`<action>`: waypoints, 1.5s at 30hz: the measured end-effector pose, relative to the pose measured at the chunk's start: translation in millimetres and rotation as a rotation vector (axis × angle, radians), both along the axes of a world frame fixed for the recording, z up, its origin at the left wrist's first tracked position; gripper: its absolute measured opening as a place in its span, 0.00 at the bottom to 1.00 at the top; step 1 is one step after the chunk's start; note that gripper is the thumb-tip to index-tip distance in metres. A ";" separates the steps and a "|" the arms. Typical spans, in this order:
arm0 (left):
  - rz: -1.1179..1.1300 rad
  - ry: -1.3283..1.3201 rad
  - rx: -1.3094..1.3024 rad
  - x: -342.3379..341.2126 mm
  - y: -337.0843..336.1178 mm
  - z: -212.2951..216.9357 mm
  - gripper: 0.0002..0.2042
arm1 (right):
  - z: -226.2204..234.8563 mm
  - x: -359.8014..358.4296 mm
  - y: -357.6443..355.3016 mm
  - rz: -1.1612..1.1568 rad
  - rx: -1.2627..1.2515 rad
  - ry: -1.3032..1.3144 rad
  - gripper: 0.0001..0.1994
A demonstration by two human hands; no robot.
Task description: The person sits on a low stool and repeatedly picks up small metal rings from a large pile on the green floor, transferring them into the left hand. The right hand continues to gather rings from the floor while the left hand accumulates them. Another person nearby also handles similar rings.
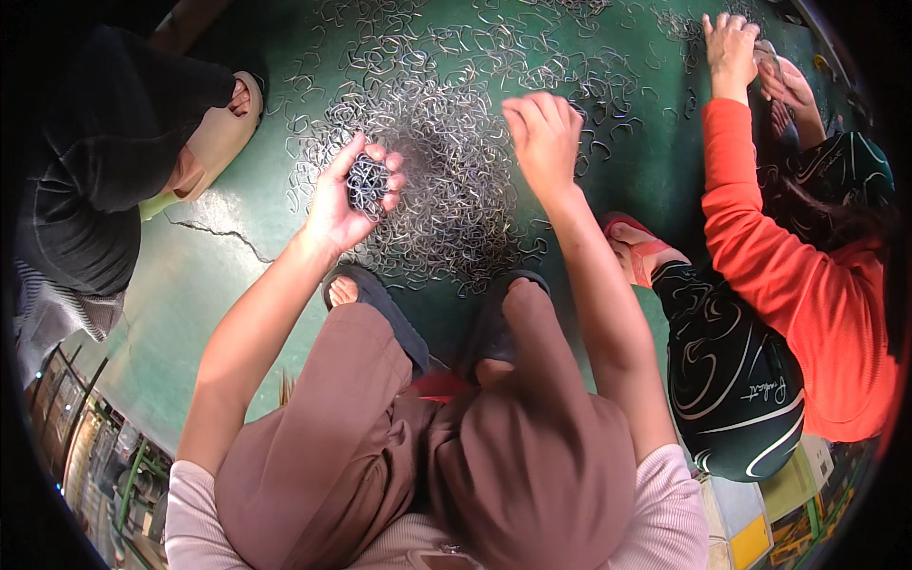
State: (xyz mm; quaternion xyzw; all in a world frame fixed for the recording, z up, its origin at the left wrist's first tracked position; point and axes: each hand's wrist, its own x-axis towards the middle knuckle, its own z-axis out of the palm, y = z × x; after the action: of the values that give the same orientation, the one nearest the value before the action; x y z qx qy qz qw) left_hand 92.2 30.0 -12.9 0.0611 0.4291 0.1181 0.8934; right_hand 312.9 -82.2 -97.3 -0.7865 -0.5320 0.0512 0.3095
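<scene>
My left hand (340, 198) is palm up, its fingers wrapped round a tangled clump of small bent metal wire hooks (369, 182). A wide pile of the same loose wire hooks (437, 214) lies on the green floor below and between my hands. To the right, above the pile's edge, my right hand (549, 138) has its back up and its fingers curled down. Whether anything is in those fingers is hidden. Part of the pile's middle looks smeared by motion.
The green floor (228, 233) has a crack at left. My sandalled feet (380, 309) flank the pile's near edge. A person's sandalled foot (223, 133) is at left. Another person in an orange sleeve (760, 218) crouches at right, hands near more scattered hooks.
</scene>
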 end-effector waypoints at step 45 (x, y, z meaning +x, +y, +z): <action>-0.008 0.010 -0.040 6.4 -5.5 -0.5 0.14 | 24.1 -21.8 5.7 0.031 -0.313 -0.077 0.15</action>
State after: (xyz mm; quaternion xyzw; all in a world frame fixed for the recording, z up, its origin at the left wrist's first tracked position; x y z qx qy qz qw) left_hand 98.5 24.5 -13.4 0.0454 0.4357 0.1057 0.8927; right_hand 291.1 -76.5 -73.2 -0.8181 -0.5411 0.1083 0.1616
